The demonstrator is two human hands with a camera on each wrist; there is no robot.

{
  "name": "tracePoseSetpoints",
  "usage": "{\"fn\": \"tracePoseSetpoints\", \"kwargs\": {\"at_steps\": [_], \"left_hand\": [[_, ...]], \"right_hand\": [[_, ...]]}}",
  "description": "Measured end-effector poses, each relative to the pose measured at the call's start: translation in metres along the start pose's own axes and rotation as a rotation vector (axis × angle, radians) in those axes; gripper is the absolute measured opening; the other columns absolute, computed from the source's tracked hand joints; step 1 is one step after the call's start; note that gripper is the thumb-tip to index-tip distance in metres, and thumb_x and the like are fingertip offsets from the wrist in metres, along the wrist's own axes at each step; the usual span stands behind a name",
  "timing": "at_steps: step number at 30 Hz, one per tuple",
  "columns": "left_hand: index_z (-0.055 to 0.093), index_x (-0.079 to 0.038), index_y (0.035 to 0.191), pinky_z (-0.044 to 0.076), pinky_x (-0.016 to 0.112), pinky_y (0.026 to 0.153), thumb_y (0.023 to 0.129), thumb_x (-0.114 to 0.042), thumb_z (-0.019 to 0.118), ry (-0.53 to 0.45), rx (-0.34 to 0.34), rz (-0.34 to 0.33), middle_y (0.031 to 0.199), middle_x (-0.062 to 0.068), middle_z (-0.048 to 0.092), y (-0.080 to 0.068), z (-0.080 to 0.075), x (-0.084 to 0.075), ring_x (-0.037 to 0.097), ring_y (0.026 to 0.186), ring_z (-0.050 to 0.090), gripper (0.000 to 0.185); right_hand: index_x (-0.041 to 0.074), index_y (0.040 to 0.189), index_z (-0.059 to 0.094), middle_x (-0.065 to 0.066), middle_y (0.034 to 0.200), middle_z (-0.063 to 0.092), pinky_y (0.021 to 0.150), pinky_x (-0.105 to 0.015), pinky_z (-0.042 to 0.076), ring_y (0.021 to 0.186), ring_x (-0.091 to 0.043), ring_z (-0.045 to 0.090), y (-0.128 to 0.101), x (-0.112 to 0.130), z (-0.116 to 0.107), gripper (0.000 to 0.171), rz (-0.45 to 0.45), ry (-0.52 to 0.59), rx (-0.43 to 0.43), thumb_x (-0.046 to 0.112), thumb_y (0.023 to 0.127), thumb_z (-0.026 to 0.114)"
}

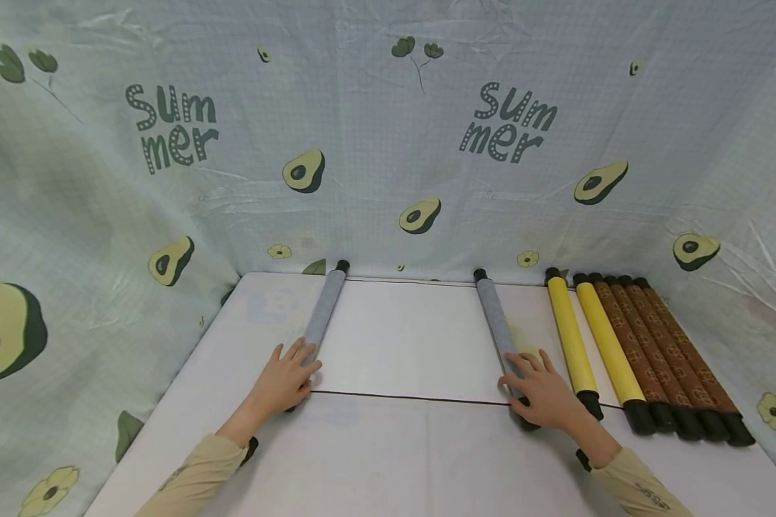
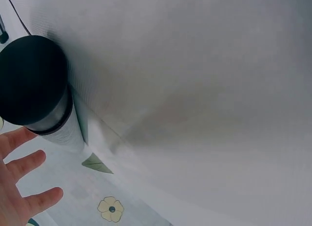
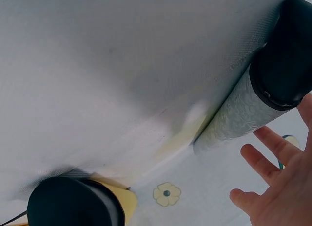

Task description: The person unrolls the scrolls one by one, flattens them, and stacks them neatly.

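Hands flat, fingers straight: your left hand (image 1: 287,380) rests on the near end of the left grey roll (image 1: 323,310), which runs from the table's (image 1: 401,452) far edge toward the left side, gripping nothing. A white sheet (image 1: 404,337) spans between the rolls. Your right hand (image 1: 543,391) lies equally open on the right grey roll (image 1: 499,327). Press both palms evenly so the sheet stays square and taut. Keep the right roll apart from the yellow rolls (image 1: 588,341) and brown rolls (image 1: 666,352) toward the right edge.
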State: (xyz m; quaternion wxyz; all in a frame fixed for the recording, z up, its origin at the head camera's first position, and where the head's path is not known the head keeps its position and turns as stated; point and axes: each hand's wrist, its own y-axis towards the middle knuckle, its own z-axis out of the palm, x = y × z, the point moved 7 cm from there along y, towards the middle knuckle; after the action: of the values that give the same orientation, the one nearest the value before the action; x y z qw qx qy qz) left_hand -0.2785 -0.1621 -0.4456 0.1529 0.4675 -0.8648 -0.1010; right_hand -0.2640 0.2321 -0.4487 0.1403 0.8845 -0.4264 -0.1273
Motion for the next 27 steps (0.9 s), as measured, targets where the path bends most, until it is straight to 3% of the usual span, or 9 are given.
{"fn": "tracePoseSetpoints", "kwargs": {"at_steps": [8, 13, 16, 23, 27], "left_hand": [[0.064, -0.015, 0.091, 0.039, 0.058, 0.086, 0.075, -0.015, 0.067, 0.024, -0.002, 0.021, 0.119, 0.012, 0.056, -0.003, -0.004, 0.001, 0.034, 0.117, 0.047, 0.017], [0.064, -0.012, 0.091, 0.039, 0.057, 0.087, 0.076, -0.016, 0.067, 0.05, 0.015, 0.0, 0.119, 0.011, 0.057, -0.005, -0.003, 0.005, 0.031, 0.117, 0.047, 0.016], [0.064, -0.012, 0.09, 0.039, 0.058, 0.087, 0.077, -0.018, 0.066, 0.036, -0.01, -0.008, 0.117, 0.012, 0.058, -0.007, -0.004, 0.008, 0.032, 0.117, 0.048, 0.015], [0.064, -0.012, 0.098, 0.038, 0.058, 0.086, 0.077, -0.026, 0.067, 0.02, -0.03, -0.021, 0.117, 0.013, 0.058, -0.011, -0.002, 0.014, 0.033, 0.117, 0.048, 0.025], [0.062, -0.011, 0.102, 0.039, 0.058, 0.085, 0.076, -0.02, 0.068, 0.023, -0.023, -0.02, 0.118, 0.011, 0.058, -0.013, -0.002, 0.017, 0.033, 0.117, 0.047, 0.028]], "right_hand": [[0.019, 0.09, 0.064, -0.017, 0.122, 0.051, 0.095, -0.062, 0.025, 0.111, -0.035, 0.043, -0.007, -0.009, 0.001, 0.016, 0.046, -0.004, 0.027, 0.025, 0.075, 0.066], [0.017, 0.09, 0.063, -0.014, 0.124, 0.052, 0.094, -0.062, 0.026, 0.111, -0.034, 0.043, -0.011, -0.012, 0.002, 0.017, 0.067, -0.021, 0.048, 0.026, 0.075, 0.065], [0.017, 0.089, 0.062, -0.014, 0.123, 0.053, 0.094, -0.063, 0.026, 0.11, -0.034, 0.043, -0.013, -0.013, 0.0, 0.017, 0.077, -0.021, 0.043, 0.026, 0.075, 0.066], [0.016, 0.091, 0.061, -0.013, 0.123, 0.053, 0.094, -0.063, 0.026, 0.111, -0.033, 0.044, -0.015, -0.014, -0.004, 0.022, 0.079, -0.034, 0.055, 0.025, 0.072, 0.068], [0.015, 0.092, 0.06, -0.012, 0.123, 0.054, 0.094, -0.063, 0.026, 0.111, -0.034, 0.045, -0.017, -0.015, -0.005, 0.024, 0.08, -0.042, 0.063, 0.024, 0.072, 0.068]]}}
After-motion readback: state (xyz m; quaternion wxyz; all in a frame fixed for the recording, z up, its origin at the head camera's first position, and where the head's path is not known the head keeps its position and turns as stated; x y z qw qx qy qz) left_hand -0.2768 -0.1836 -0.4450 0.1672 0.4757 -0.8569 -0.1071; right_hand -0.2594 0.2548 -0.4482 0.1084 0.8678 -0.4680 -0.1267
